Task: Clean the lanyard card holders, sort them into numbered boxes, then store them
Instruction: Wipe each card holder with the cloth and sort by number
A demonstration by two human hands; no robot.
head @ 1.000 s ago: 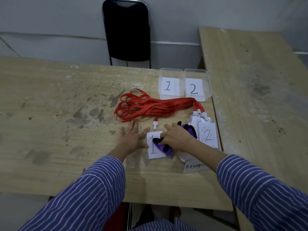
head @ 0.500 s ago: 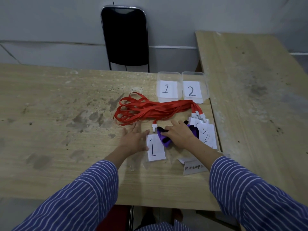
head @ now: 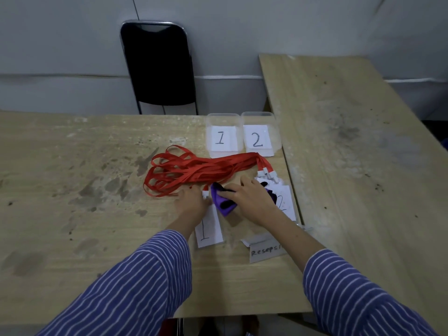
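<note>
Item, cleaning stage, early: nearest us, below the hands, a folded paper label [head: 265, 251] reading "Reseps…" lies on the tabletop [head: 72, 226]. Card holder marked 1 [head: 209, 230] lies flat just under our left hand [head: 191, 202], which rests on its upper end, fingers spread and fairly straight. Our right hand [head: 252, 198] presses a purple cloth [head: 221, 202] against that holder's top edge, fingers curled over the cloth. Beyond the right hand, a stack of further holders, the top one marked 2 [head: 286, 202], awaits wiping, we judge. Past both hands, the red lanyards [head: 194, 170] lie bundled. Farthest, boxes 1 [head: 222, 134] and 2 [head: 259, 133] appear unfilled; sorting and storing not yet begun.
</note>
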